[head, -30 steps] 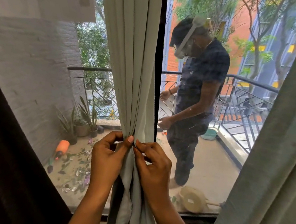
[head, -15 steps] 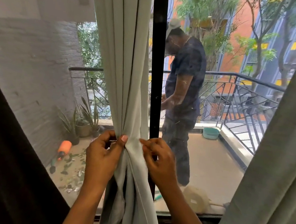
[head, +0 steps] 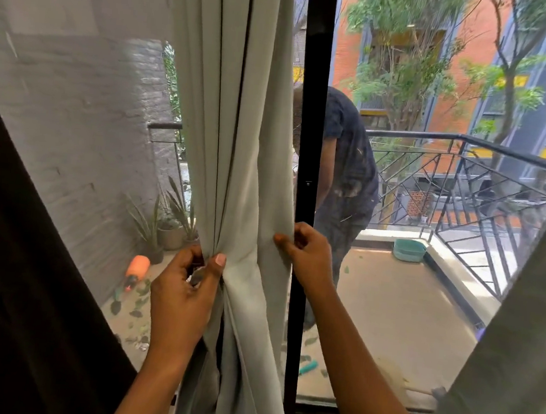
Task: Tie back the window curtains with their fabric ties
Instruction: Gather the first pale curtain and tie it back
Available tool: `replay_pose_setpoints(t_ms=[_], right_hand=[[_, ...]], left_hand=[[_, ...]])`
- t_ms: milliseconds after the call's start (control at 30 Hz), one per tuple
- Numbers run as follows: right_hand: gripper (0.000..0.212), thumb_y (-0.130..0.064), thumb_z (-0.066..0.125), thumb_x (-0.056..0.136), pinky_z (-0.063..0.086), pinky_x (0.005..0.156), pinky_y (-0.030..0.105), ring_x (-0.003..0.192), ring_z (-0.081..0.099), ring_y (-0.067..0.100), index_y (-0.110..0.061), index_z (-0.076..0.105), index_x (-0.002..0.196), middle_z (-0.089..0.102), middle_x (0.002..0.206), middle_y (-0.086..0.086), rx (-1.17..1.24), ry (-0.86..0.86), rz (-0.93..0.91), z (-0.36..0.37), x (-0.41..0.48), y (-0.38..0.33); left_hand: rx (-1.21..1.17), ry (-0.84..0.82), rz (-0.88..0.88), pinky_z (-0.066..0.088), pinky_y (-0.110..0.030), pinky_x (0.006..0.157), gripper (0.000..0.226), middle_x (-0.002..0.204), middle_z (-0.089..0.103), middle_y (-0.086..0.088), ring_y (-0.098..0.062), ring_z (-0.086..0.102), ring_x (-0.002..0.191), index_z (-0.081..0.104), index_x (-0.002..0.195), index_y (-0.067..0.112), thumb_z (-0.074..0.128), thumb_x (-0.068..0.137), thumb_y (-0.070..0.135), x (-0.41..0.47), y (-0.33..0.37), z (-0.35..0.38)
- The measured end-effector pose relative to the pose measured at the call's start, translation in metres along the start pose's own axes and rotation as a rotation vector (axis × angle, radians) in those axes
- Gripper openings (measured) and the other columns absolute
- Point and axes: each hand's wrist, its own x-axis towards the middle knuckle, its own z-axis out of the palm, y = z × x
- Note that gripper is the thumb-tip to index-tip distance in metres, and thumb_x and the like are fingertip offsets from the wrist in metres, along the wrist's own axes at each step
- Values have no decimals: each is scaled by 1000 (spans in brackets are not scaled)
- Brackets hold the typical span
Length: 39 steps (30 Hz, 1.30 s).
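Observation:
A pale grey-green curtain (head: 243, 157) hangs gathered in front of the window, just left of the black frame post (head: 307, 163). My left hand (head: 186, 292) pinches the bunched folds at their left side, thumb on the front. My right hand (head: 310, 257) grips the curtain's right edge, right at the post. A second pale curtain (head: 520, 330) hangs at the far right. No fabric tie is clearly visible; something small and dark shows between my left fingers, too unclear to name.
A dark curtain or panel (head: 24, 283) fills the lower left. Through the glass there is a balcony with a railing (head: 467, 179), potted plants (head: 166, 226), an orange object (head: 137, 265), a teal tub (head: 409, 250) and a person (head: 347, 180) bending over.
My hands have spread apart: the right hand moved right and up along the curtain's edge to the post, widening the gathered fabric. The person outside bent lower behind the post.

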Motion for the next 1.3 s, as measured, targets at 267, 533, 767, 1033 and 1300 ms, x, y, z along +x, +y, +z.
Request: replay_pose_setpoints(t_ms=[267, 533, 767, 1033, 1300], right_hand=[[9, -23, 69, 86, 44, 69, 7, 78, 58, -1, -23, 62, 92, 61, 82, -9, -76, 464, -322, -16, -82, -30], [16, -42, 51, 91, 47, 67, 23, 76, 51, -1, -27, 53, 95, 63, 80, -7, -342, 423, -484, -1, -124, -54], [16, -34, 58, 87, 49, 65, 17, 74, 58, 5, -19, 61, 92, 62, 82, -5, -265, 316, -449, -11, -122, -57], [10, -32, 66, 84, 44, 63, 7, 74, 60, 5, -24, 59, 81, 61, 77, -9, 94, 327, -234, -38, -118, -58], [8, -33, 62, 86, 46, 63, 9, 78, 58, 3, -30, 55, 84, 57, 80, -15, -10, 381, -273, -45, -120, -56]], left_hand=[[3, 43, 40, 57, -38, 76, 22, 87, 70, 13, -6, 67, 83, 66, 91, 30, 61, 81, 48, -8, 9, 7], [-16, 8, 50, 45, -1, 64, 17, 86, 61, 38, 14, 60, 81, 62, 84, 35, 68, 84, 20, -40, 35, 24], [-55, -47, 48, 48, -4, 61, 20, 81, 62, 38, 12, 62, 76, 63, 82, 31, 74, 79, 15, -43, 38, 32], [201, 100, 123, 55, -32, 68, 19, 77, 59, 19, -11, 63, 75, 59, 89, 35, 72, 78, 41, -31, 28, 31], [183, 121, 122, 55, -36, 68, 19, 78, 59, 23, -12, 64, 76, 64, 89, 28, 74, 77, 40, -33, 30, 34]])
